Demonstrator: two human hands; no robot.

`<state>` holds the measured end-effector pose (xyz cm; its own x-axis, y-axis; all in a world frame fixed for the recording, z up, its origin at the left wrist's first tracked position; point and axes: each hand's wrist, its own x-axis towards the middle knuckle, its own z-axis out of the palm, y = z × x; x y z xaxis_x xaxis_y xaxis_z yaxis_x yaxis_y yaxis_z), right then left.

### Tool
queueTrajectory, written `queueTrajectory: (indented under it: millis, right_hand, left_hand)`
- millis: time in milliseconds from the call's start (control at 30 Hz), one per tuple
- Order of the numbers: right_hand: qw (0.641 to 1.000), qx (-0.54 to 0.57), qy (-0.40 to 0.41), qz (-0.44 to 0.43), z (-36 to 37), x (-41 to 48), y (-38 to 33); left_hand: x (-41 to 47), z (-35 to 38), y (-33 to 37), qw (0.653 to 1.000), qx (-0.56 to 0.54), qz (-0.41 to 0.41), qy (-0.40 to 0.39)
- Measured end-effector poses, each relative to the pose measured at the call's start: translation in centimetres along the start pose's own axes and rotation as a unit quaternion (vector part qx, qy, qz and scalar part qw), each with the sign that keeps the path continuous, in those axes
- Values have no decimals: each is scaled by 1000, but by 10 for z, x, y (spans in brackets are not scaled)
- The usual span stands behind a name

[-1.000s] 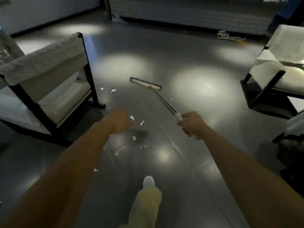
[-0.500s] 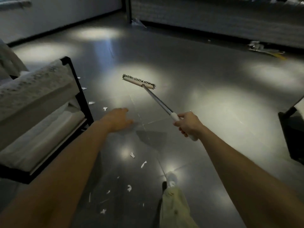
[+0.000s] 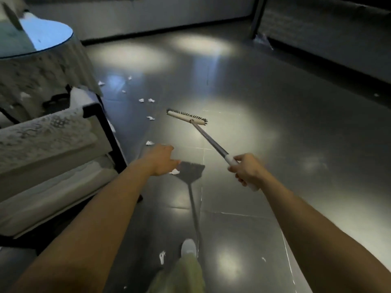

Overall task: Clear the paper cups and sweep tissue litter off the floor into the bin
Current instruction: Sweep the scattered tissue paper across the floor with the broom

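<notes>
So on the far left there's a round table (image 3: 42, 42) with a cloth draped over it, and in front of that a cushioned chair (image 3: 48, 149) with a black frame. No paper cups or bin anywhere in this view, so that part of the job isn't something I can judge from here.

The tissue scraps (image 3: 150, 118) are strung out along the floor (image 3: 275, 102) just beside the chair's front edge, with a couple more down near the person's shoe (image 3: 188, 248). Makes sense, litter collects along furniture edges.

The left hand (image 3: 159, 160) is stretched out low and forward. It looks like it's gripping the top of a dustpan (image 3: 190, 169) whose long handle runs back toward the feet, but the fingers are hidden from this angle, so I can't tell if they're actually closed on it. One scrap sits right at the pan's lip.

The right hand (image 3: 246, 170) has its fingers wrapped tight round the white grip of the broom (image 3: 187, 117), one-handed, the head reaching out past the scraps. I reckon that's so it can drag them back toward the pan.
</notes>
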<state>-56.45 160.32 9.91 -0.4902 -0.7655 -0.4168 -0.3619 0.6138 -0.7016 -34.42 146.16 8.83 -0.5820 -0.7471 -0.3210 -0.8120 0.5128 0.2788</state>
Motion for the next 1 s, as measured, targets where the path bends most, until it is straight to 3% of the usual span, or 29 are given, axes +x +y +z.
queueTrajectory:
  millis: [333, 667, 1000]
  right_hand:
    - [993, 2, -92, -72, -41, 312, -162]
    - [986, 13, -122, -110, -60, 608, -305]
    - [971, -83, -150, -166, -88, 914, -490]
  left_hand:
    - [273, -128, -44, 993, -44, -93, 53]
    - [533, -231, -116, 982, -65, -162, 70]
    - [811, -362, -188, 971, -61, -221, 65]
